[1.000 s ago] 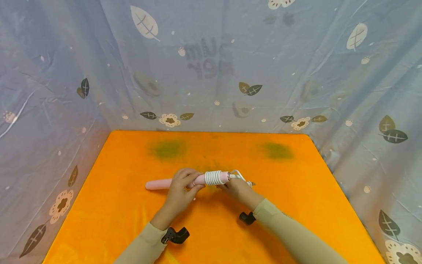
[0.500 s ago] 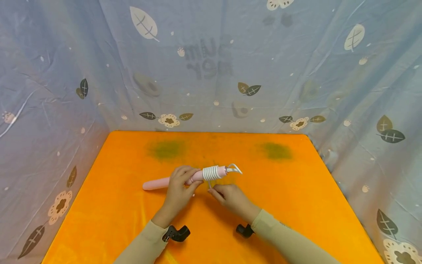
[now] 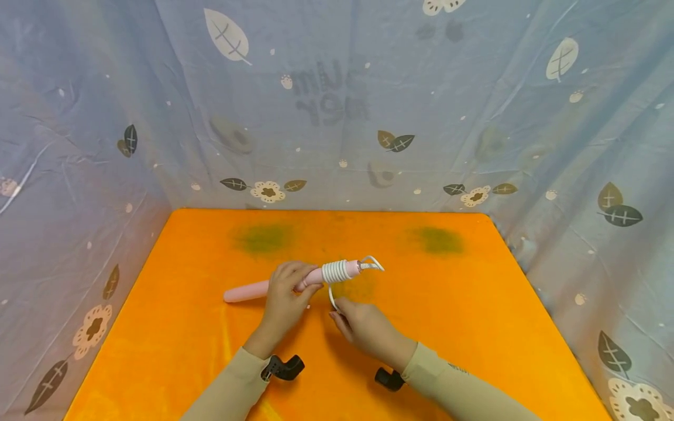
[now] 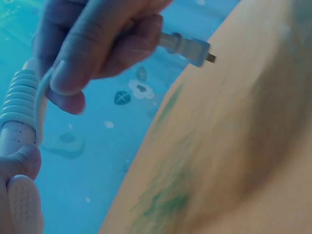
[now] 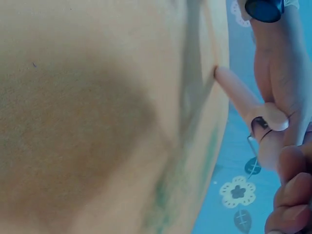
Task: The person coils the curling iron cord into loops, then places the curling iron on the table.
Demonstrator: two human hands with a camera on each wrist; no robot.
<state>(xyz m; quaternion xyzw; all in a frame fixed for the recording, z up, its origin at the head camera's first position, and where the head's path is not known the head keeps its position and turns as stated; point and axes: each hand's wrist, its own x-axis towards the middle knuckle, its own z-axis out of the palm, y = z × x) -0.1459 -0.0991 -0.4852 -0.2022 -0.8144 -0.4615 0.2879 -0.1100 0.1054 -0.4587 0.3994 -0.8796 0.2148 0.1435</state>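
A pink curling iron (image 3: 245,292) lies slanted across the middle of the head view, its barrel end to the left. My left hand (image 3: 283,304) grips it around the middle, thumb on the near side. White cord (image 3: 335,271) is wound in several turns round the handle, with a small loop standing out at the right end. Below the coil, my right hand (image 3: 372,332) pinches the free length of cord. In the left wrist view the plug (image 4: 191,50) sticks out past the right hand's curled fingers. A clamp lever (image 5: 276,117) shows beside the left hand in the right wrist view.
An orange-covered table (image 3: 447,292) lies under both hands, with two greenish patches toward its back. Patterned blue-grey curtains (image 3: 337,117) close off the back and both sides. Each wrist carries a black camera mount (image 3: 285,368).
My right hand has moved from the handle's right end to below the coil, drawing the cord down toward me. The left hand keeps its grip, and the iron has shifted slightly left and tilted more.
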